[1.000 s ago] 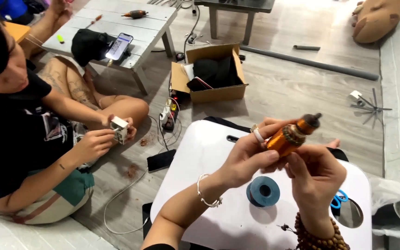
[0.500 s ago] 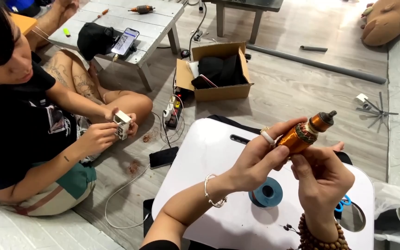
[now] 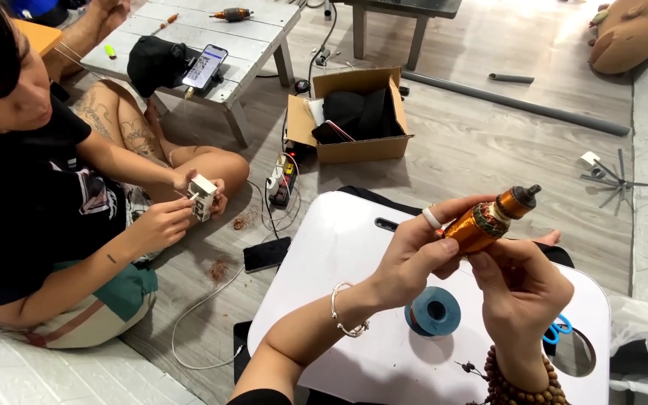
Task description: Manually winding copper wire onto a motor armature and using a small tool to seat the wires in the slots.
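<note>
My left hand (image 3: pixel 412 251) and my right hand (image 3: pixel 520 296) together hold a copper-wound motor armature (image 3: pixel 487 219), tilted with its shaft end pointing up and right. The left hand grips its lower body; the right hand's fingers touch it from below. They hover over a white lap table (image 3: pixel 339 247). A blue spool (image 3: pixel 434 311) lies on that table just under my hands. Blue-handled scissors (image 3: pixel 556 330) peek out beside my right wrist.
A person sitting at the left holds a small white block (image 3: pixel 202 196) in both hands. A black phone (image 3: pixel 266 254) and power strip (image 3: pixel 282 180) lie on the floor. A cardboard box (image 3: pixel 354 112), a low wooden table (image 3: pixel 189 37) and a grey pipe (image 3: pixel 519 105) stand beyond.
The armature and both my hands have stayed together, shifting only slightly in view. The person at the left keeps handling the white block.
</note>
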